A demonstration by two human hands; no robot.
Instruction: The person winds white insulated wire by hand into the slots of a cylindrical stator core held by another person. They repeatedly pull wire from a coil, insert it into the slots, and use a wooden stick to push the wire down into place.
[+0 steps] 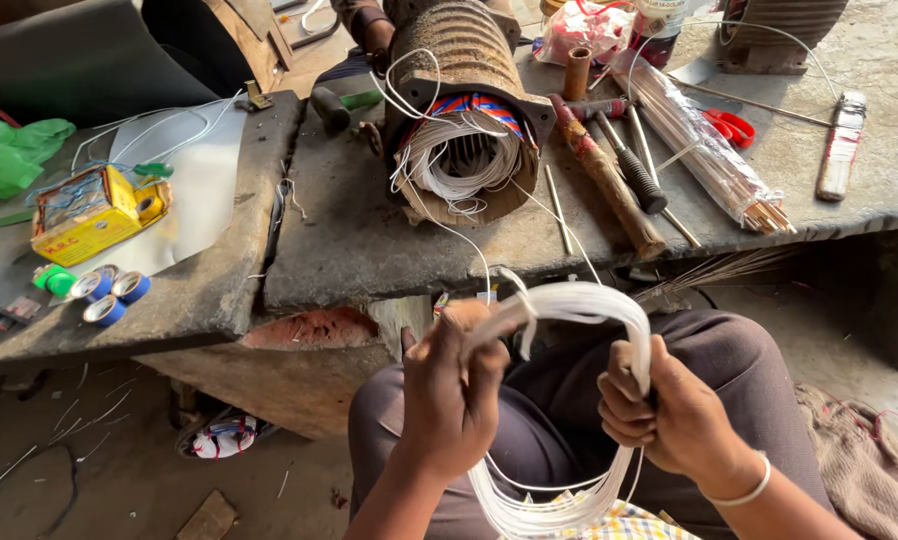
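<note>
Over my lap I hold a coil of thin white wire (579, 300), bent into a loop. My left hand (454, 395) grips its left side, fingers closed round the strands. My right hand (659, 410) clasps the right side, with a white bangle on the wrist. More white strands hang down between my arms (539, 505). A single white wire runs up from the coil to a motor stator (466, 130) lying on the stone bench, its opening packed with white windings and red and blue wrap.
On the bench (369, 240) lie a wooden-handled tool (609, 180), a screwdriver (634, 170), red scissors (731, 126), a bag of thin sticks (704, 150), and at left a yellow box (94, 215) and tape rolls (109, 295). Another person's hand (377, 35) rests behind the stator.
</note>
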